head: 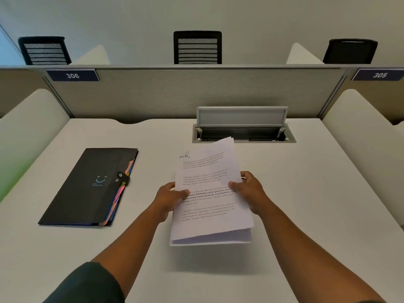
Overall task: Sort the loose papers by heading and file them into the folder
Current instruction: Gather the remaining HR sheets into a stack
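A stack of white printed papers is lifted above the desk at centre, its top sheet headed "HR" in handwriting. My left hand grips the stack's left edge with the thumb on top. My right hand grips the right edge the same way. The sheets fan apart slightly at the near end. A black expanding folder lies shut on the desk to the left, with a smiley print, a strap clasp and coloured tabs showing along its right side.
The white desk is walled by grey partitions at the back and white side dividers. An open cable tray with a raised lid sits just behind the papers. Black chairs stand beyond the partition.
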Demonstrator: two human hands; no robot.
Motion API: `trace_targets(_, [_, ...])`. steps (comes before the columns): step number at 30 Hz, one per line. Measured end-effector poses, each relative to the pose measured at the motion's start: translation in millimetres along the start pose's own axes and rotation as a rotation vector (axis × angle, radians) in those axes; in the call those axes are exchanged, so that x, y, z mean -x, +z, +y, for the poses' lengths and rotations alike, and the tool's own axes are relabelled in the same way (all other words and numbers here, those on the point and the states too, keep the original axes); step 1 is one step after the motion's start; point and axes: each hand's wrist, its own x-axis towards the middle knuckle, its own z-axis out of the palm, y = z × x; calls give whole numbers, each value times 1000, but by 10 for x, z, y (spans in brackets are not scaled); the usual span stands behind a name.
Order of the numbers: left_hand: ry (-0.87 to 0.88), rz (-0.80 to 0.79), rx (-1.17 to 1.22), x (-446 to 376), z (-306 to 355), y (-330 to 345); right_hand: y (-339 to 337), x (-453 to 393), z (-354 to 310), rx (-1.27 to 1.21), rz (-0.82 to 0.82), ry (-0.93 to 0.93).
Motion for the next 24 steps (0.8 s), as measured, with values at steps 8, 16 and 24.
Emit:
trace_targets(8, [64,-149,147,100,63,-126,0,114,-65,-209,-82,42])
trace_targets(16, [240,-47,233,144,373,-189,114,151,-184,18,-122,-65])
trace_targets(24, [534,46,156,290,645,-3,246,136,-365,113,20,-315])
